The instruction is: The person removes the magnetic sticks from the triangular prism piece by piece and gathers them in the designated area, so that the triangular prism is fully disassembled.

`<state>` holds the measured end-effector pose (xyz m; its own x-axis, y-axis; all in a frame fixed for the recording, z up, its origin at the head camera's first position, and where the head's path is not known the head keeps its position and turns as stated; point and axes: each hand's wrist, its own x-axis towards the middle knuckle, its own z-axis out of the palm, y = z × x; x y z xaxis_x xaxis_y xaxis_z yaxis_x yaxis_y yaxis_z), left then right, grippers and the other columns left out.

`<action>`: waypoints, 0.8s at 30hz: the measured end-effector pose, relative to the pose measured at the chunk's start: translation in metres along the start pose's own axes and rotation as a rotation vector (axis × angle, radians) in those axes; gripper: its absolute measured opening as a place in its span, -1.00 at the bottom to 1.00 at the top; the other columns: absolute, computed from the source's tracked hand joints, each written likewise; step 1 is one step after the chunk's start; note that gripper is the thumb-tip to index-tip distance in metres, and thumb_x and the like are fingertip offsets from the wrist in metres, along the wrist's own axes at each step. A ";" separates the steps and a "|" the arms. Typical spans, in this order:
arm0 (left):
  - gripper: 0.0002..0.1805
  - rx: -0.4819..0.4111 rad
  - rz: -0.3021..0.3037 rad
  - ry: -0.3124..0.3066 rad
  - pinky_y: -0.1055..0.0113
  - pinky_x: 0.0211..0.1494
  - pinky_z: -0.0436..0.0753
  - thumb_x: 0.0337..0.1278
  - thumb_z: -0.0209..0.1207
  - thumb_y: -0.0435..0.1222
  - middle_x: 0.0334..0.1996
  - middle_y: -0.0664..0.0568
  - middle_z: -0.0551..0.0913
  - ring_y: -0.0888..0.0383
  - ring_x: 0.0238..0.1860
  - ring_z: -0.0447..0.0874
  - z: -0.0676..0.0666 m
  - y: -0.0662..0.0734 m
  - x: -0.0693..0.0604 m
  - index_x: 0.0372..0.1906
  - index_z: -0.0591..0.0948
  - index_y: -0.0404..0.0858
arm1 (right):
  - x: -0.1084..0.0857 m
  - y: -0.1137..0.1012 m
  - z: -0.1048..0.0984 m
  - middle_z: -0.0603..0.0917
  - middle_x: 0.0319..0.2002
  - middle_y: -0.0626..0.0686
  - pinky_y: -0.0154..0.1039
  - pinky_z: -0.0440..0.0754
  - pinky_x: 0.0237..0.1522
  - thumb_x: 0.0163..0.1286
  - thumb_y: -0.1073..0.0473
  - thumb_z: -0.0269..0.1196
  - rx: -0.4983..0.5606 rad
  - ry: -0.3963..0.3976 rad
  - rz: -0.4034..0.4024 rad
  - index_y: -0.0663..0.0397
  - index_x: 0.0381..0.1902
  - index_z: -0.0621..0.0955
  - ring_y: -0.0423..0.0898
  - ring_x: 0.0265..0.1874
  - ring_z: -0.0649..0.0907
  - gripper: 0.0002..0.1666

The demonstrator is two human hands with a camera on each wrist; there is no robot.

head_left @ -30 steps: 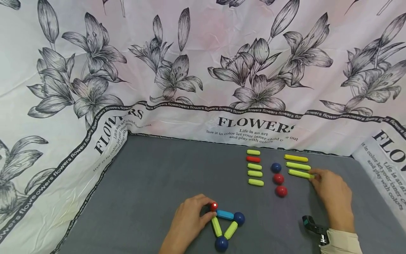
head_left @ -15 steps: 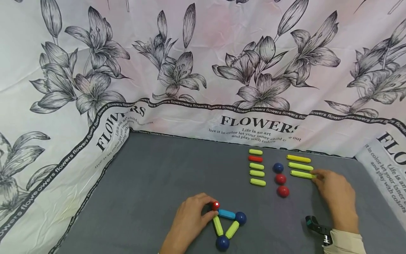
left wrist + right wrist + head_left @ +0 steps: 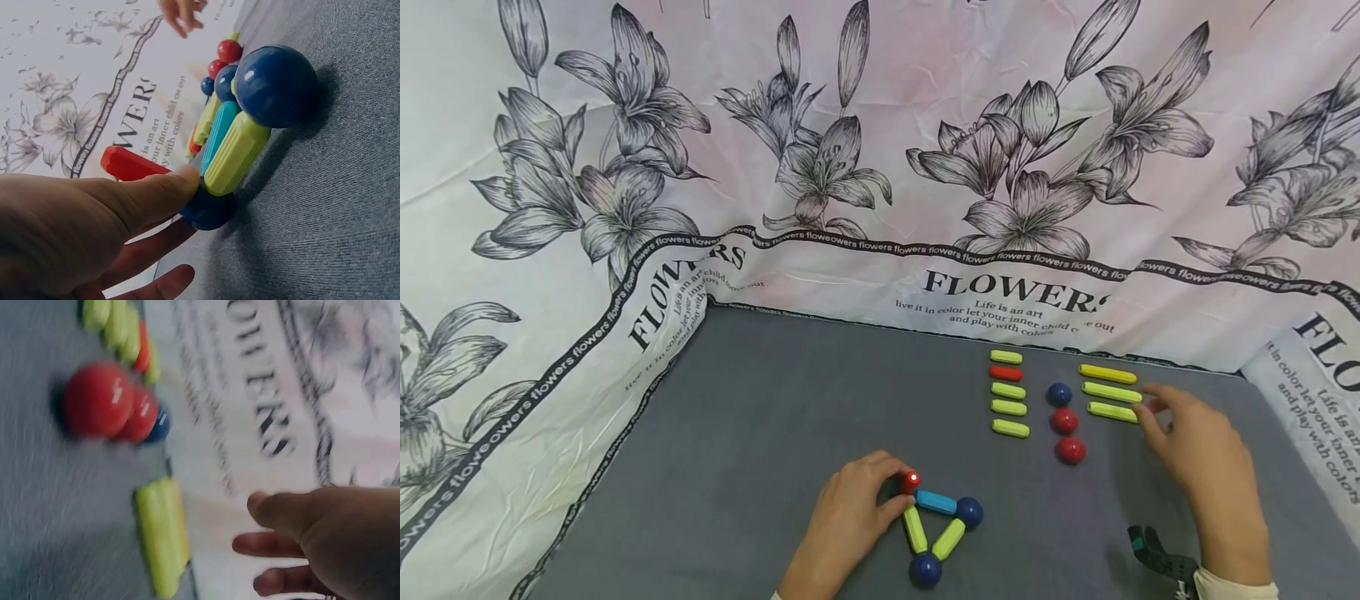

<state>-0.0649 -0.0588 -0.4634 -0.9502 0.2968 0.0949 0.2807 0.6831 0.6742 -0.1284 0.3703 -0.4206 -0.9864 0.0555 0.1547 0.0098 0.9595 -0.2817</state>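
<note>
Desk: grey surface (image 3: 775, 400) with a woven look in the left wrist view, running back to the cloth.
Backdrop: white and pinkish cloth (image 3: 820, 271) behind and at both sides, printed with black line-drawn lilies and the word "FLOWERS" (image 3: 1015, 290).
Triangle: lies at the front of the desk; three blue balls (image 3: 926, 570) at its corners, one light blue rod (image 3: 936, 502) and two yellow-green rods (image 3: 915, 529) as sides.
Upright rod: one red rod (image 3: 912, 481), standing on the triangle's left corner ball.
Short loose rods: five in a column; four yellow-green (image 3: 1008, 407), one red (image 3: 1006, 373).
Loose balls: three in a line; one blue (image 3: 1060, 394), two red (image 3: 1071, 451).
Long rods: three, side by side; one yellow (image 3: 1107, 374), two yellow-green (image 3: 1112, 392).
Left hand (image 3: 857, 508): pinches the red rod near its foot, thumb against the joint.
Right hand (image 3: 1198, 442): fingers loosely spread, just beside the long rods' right ends.
Right wrist: black mount (image 3: 1165, 560) and pale sleeve (image 3: 1236, 585).
</note>
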 end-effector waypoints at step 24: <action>-0.35 0.063 -0.296 -0.089 0.22 -0.52 0.41 0.01 0.50 0.28 -0.49 0.23 0.46 0.22 -0.60 0.42 0.011 0.011 -0.017 -0.15 0.48 -0.09 | -0.065 -0.136 0.050 0.74 -0.25 -0.31 -0.30 0.64 -0.31 0.55 -0.07 0.33 0.322 -0.514 -0.495 -0.06 0.11 0.73 -0.45 -0.37 0.59 -0.68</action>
<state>-0.0439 -0.0490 -0.4658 -0.9770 0.1347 -0.1651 0.0045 0.7877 0.6160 -0.0740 0.2225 -0.4398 -0.8168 -0.5679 -0.1015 -0.4213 0.7074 -0.5675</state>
